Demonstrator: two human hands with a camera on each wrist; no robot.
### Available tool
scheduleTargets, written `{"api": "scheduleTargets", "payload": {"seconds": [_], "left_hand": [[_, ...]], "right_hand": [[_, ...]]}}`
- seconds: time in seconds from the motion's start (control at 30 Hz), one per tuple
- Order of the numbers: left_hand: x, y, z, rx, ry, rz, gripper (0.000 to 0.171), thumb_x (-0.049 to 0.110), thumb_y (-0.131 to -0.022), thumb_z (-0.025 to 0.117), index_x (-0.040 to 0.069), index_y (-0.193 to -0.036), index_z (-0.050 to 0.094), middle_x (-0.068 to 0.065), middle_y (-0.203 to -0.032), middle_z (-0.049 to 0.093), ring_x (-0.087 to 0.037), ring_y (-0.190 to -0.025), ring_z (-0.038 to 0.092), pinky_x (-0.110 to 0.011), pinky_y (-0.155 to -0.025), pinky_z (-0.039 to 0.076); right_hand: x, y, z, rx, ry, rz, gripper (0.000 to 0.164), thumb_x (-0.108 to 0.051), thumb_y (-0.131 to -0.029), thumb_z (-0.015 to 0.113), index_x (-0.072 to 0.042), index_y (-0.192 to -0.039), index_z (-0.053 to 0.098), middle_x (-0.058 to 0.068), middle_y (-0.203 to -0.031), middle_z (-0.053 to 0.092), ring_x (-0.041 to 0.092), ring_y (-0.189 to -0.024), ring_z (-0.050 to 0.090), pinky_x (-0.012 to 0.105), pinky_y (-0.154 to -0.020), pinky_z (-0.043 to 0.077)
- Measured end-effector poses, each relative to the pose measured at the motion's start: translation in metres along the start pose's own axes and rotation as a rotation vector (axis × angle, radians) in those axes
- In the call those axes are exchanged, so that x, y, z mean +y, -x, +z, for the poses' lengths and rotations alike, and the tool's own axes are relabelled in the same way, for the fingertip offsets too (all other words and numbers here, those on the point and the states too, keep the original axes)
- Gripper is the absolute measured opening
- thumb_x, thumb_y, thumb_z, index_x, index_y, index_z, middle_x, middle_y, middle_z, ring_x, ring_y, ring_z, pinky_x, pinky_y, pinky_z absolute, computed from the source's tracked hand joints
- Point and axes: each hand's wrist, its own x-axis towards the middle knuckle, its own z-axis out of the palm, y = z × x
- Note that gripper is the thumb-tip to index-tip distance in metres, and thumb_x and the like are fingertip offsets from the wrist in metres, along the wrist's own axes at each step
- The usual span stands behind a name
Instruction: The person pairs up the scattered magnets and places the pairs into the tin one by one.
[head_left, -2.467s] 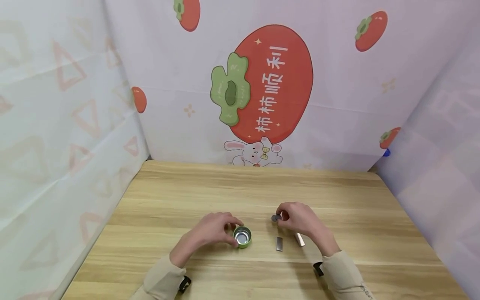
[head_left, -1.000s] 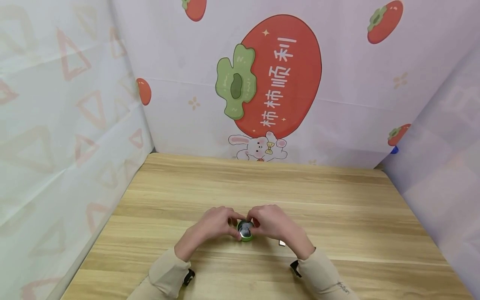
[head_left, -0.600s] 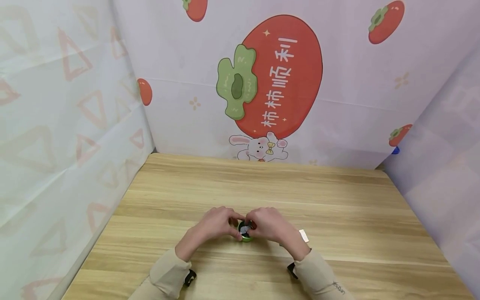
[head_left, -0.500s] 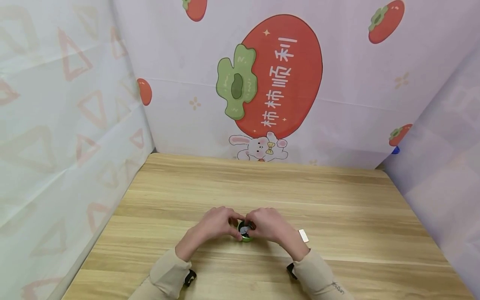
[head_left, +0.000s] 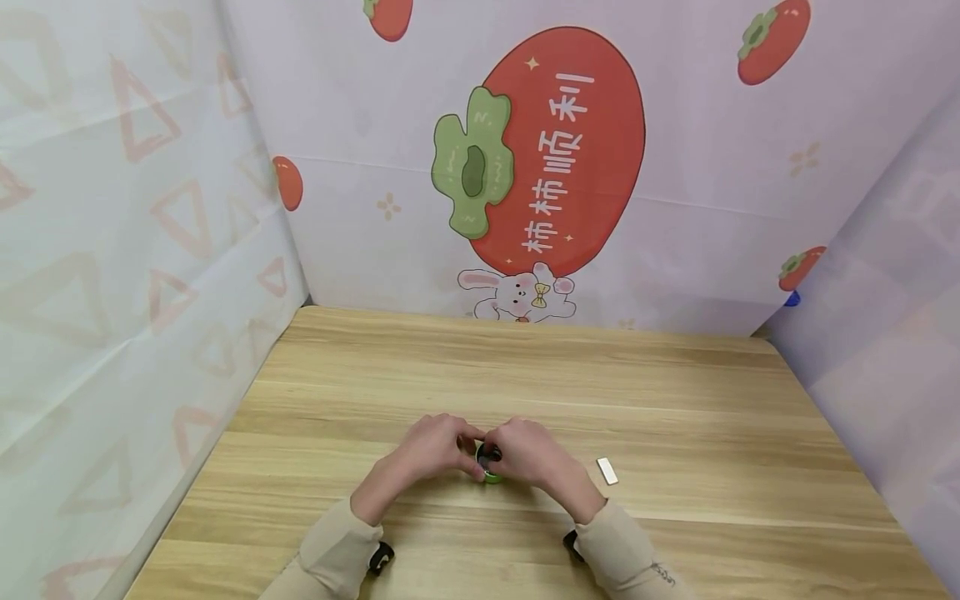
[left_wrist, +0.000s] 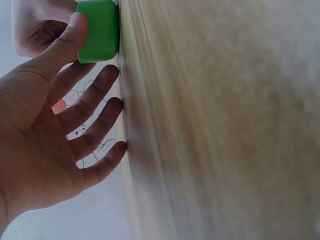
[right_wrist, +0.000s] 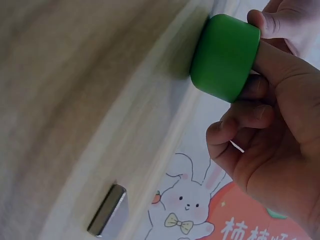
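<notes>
Between both hands, a small round green tin stands on the table, its side plain in the left wrist view. My left hand pinches it with thumb and index finger, the other fingers spread apart. My right hand reaches over the rim with thumb and fingertips inside the tin. Its other fingers are curled, as the right wrist view shows. Something dark shows in the tin's mouth, but the fingers cover most of it. Whether the right fingertips hold anything is hidden.
A thin silver bar lies on the wooden table, right of the right forearm. A printed cloth wall closes off the back, with more cloth at both sides.
My right hand has come left from the small dark discs to the tin, and most recently shifted slightly further left. The discs and a second metal piece are out of sight.
</notes>
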Motion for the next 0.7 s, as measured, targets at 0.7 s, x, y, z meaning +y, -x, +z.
{"api": "scheduleTargets", "payload": {"seconds": [0.7], "left_hand": [[-0.0024,0.0,0.0016,0.0,0.013,0.007,0.055,0.051,-0.068,0.086,0.03,-0.117,0.074,0.016,-0.091,0.074,-0.003,-0.085,0.064,-0.03,-0.078,0.046]], "right_hand": [[-0.01,0.0036,0.0042,0.059,0.103,0.047,0.015,-0.025,-0.085,0.077,-0.021,-0.072,0.071,-0.012,-0.061,0.052,0.002,-0.053,0.037,0.021,-0.047,0.034]]}}
